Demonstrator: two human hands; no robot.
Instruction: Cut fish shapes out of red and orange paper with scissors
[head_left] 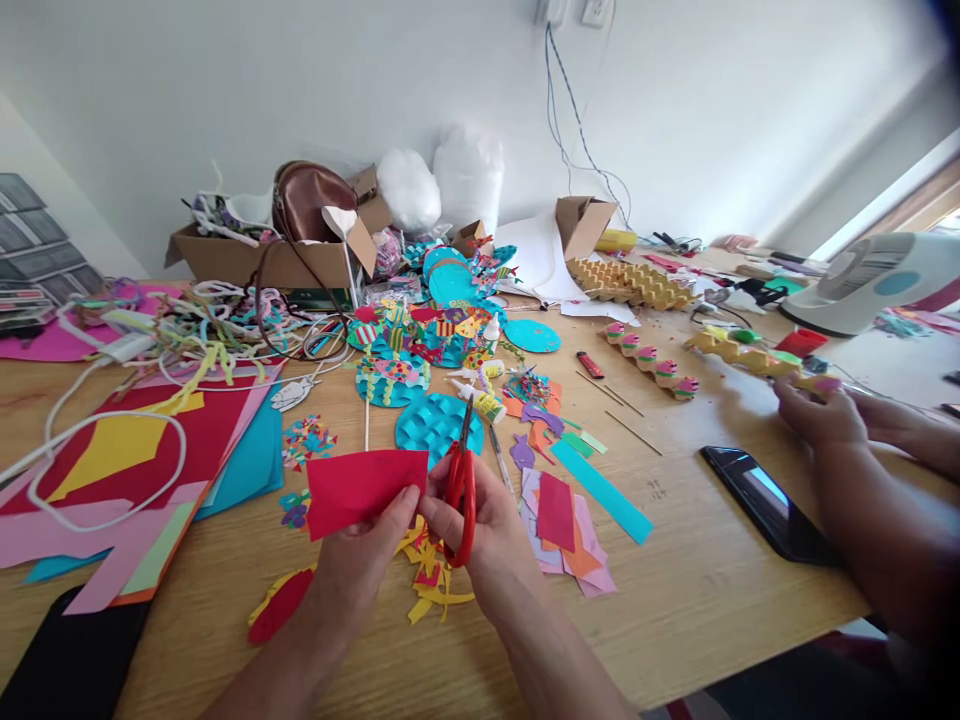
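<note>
A rectangular piece of red paper [356, 490] is pinched between the thumb and fingers of my left hand [375, 540]. My right hand [484, 515] holds red-handled scissors [469, 490], blades pointing up and away from me, and its fingertips meet the paper's right edge. Yellow and red paper scraps [431, 590] lie on the table beneath my hands. To the left of my left wrist is a red and yellow paper cutout [281, 605]. A round blue woven piece [439, 428] lies just beyond the scissors.
Coloured sheets [195, 440] and a white cord [180, 450] cover the left side. Paper pieces [559, 515] and a blue strip [604, 490] lie right of my hands. Farther right are a phone [769, 505] and another person's hands [825, 420] at a painted egg-carton strip [750, 357].
</note>
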